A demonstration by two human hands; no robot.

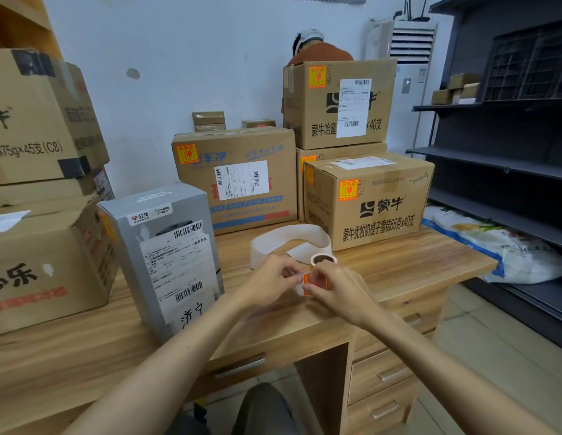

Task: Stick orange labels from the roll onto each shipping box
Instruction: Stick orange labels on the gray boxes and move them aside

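Over the wooden desk [399,271] my right hand [339,293] grips the roll of orange labels [322,271]. My left hand [273,277] pinches the edge of an orange label [306,279] at the roll. A curl of white backing strip [289,240] trails behind the roll. A grey box [166,255] stands just left of my hands; I see no orange label on its front. Three brown boxes behind, the middle box [238,177], the stacked top box [339,102] and the front right box [367,199], each carry an orange label.
More brown cartons [37,189] are stacked at the left of the desk. Another person [317,48] stands behind the top box. Dark metal shelving [509,136] lines the right side, with a white sack [493,246] on its low shelf. Desk drawers sit below right.
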